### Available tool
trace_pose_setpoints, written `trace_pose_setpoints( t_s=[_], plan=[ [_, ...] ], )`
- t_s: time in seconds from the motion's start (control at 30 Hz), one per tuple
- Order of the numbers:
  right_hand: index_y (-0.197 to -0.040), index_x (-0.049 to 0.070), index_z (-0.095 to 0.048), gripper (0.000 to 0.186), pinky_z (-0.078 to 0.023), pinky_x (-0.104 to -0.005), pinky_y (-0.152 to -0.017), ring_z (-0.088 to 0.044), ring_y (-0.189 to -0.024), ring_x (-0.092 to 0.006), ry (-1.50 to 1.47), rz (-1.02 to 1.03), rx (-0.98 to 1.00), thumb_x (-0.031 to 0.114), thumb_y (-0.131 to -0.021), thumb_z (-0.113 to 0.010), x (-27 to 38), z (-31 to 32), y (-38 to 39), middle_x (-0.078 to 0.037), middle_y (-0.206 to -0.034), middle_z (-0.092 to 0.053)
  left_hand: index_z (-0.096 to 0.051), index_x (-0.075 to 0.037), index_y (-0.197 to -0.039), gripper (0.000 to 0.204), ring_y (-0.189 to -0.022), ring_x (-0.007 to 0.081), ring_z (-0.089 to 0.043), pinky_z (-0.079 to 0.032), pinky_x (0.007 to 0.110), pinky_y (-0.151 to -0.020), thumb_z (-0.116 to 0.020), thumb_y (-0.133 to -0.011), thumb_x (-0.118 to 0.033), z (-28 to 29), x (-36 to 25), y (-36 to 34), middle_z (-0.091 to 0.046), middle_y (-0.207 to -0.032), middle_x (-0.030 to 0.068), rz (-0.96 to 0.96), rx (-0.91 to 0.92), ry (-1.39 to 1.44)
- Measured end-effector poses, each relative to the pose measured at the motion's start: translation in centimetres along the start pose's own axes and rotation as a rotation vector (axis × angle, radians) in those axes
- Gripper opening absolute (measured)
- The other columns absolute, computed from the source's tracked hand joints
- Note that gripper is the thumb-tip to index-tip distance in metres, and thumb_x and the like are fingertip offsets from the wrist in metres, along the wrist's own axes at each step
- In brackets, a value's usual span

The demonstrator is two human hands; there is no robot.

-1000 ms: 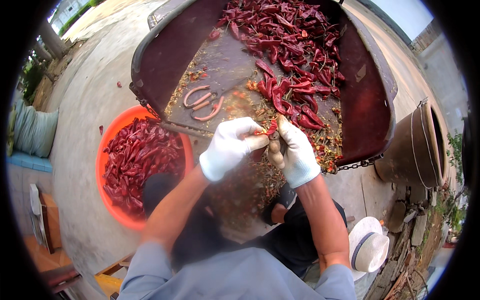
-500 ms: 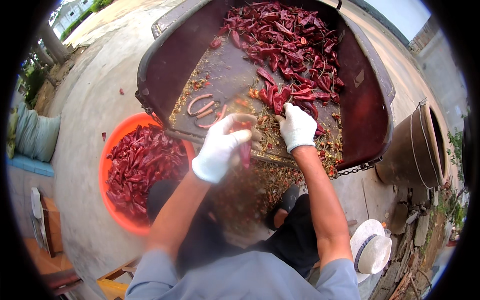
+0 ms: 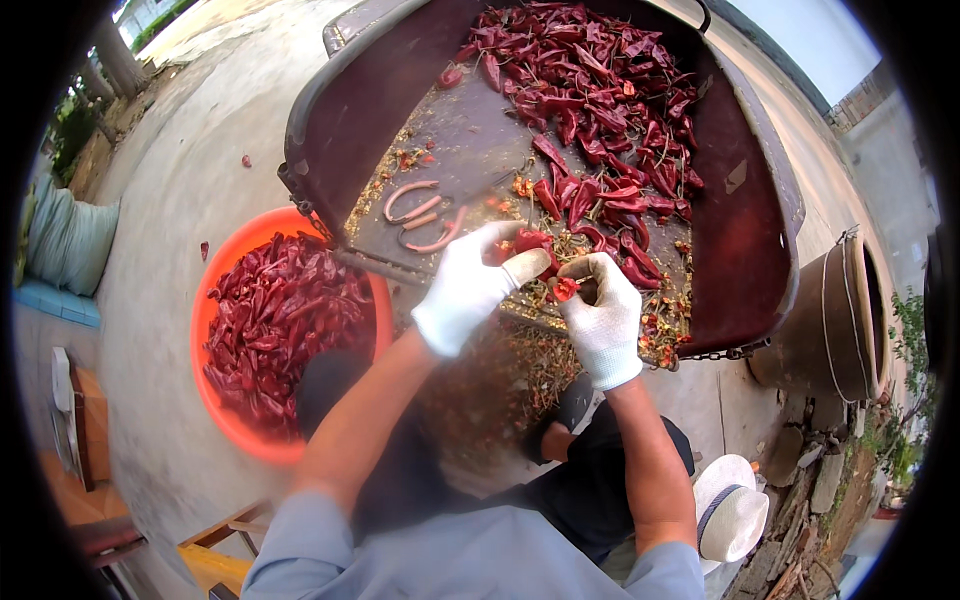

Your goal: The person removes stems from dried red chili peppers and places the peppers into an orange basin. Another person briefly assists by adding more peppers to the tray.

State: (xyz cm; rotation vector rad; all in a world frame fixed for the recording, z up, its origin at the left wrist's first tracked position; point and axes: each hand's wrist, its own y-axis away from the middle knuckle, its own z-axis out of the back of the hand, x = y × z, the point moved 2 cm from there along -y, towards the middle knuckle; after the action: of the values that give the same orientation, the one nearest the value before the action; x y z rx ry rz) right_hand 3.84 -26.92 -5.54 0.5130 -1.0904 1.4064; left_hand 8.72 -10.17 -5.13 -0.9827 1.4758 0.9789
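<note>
Both my hands wear white gloves and are raised over the near edge of a dark maroon cart bed (image 3: pixel 345 110). My left hand (image 3: pixel 478 278) is closed, thumb and fingers pinching a dried red chili pepper (image 3: pixel 533 241). Close beside it, my right hand (image 3: pixel 604 312) pinches a small torn red pepper top (image 3: pixel 566 289), its open side showing. Beyond my hands lies a heap of dried red chili peppers (image 3: pixel 590 90). A tool with pink loop handles (image 3: pixel 412 203), apparently scissors, rests on the bed left of them.
An orange basin (image 3: pixel 208 375) full of red peppers stands at my left. Pepper stems and scraps (image 3: pixel 530 360) litter the ground under the cart edge. A chain (image 3: pixel 735 352) hangs at the cart's right corner. A brown barrel (image 3: pixel 810 315) and a white hat (image 3: pixel 735 515) are at the right.
My right hand has come back from the pepper heap toward my left hand and now pinches a torn pepper top. The left hand has shifted slightly right, with a pepper in it.
</note>
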Motion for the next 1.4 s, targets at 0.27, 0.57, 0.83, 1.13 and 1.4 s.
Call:
trace_pose_setpoints(
  t_s=[0.27, 0.57, 0.83, 1.13, 1.4],
  plan=[
    [-0.115, 0.002, -0.066, 0.024, -0.056, -0.0299, -0.079, -0.069, -0.092, -0.0154, -0.221, -0.253, 0.279, 0.006, -0.091, -0.067, 0.7, 0.8, 0.1, -0.009, -0.108, -0.071, -0.072, -0.001, -0.107, 0.026, -0.068, 0.0094, -0.062, -0.052, 0.028, -0.068, -0.079, -0.086, -0.016, 1.0, 0.4, 0.1, -0.071, -0.088, 0.0061, -0.303, -0.056, -0.670],
    [-0.104, 0.001, -0.075, 0.019, -0.054, -0.0295, -0.076, -0.069, -0.088, -0.0153, -0.338, 0.010, 0.272, 0.001, -0.085, -0.072, 2.1, 1.4, 0.5, -0.009, -0.096, -0.072, -0.071, 0.000, -0.113, 0.031, -0.083, 0.0102, -0.062, -0.052, 0.029, -0.078, -0.078, -0.086, -0.013, 0.3, 0.3, 1.2, -0.073, -0.094, 0.0008, 0.130, 0.389, -0.140],
    [-0.105, 0.003, -0.070, 0.018, -0.055, -0.0299, -0.069, -0.071, -0.078, -0.0174, -0.135, 0.168, 0.152, 0.000, -0.087, -0.070, 3.2, 1.2, 1.6, -0.010, -0.090, -0.073, -0.069, 0.000, -0.112, 0.027, -0.082, 0.0103, -0.064, -0.053, 0.028, -0.077, -0.073, -0.085, -0.004, -0.4, 1.4, 1.8, -0.074, -0.092, 0.0065, -0.142, 0.402, -0.231],
    [-0.116, -0.001, -0.062, 0.023, -0.036, -0.0224, -0.048, -0.047, -0.059, -0.0052, -1.370, -0.618, 0.139, 0.015, -0.100, -0.065, -1.1, 2.2, 0.5, -0.005, -0.089, -0.065, -0.069, -0.002, -0.090, 0.013, -0.067, 0.0166, -0.060, -0.047, 0.029, -0.064, -0.075, -0.084, -0.010, -1.6, 0.8, 2.2, -0.064, -0.076, 0.0063, -0.404, 0.298, -0.340],
    [-0.113, 0.009, -0.070, 0.023, -0.056, -0.0351, -0.079, -0.072, -0.091, -0.0236, 0.478, -0.108, -0.088, 0.009, -0.090, -0.067, -6.0, 10.2, -2.4, -0.010, -0.106, -0.073, -0.065, -0.002, -0.102, 0.023, -0.071, 0.0102, -0.064, -0.042, 0.019, -0.047, -0.065, -0.093, -0.023, -0.6, -0.5, 2.0, -0.071, -0.102, 0.0130, 0.059, 0.262, 0.173]
  ],
)
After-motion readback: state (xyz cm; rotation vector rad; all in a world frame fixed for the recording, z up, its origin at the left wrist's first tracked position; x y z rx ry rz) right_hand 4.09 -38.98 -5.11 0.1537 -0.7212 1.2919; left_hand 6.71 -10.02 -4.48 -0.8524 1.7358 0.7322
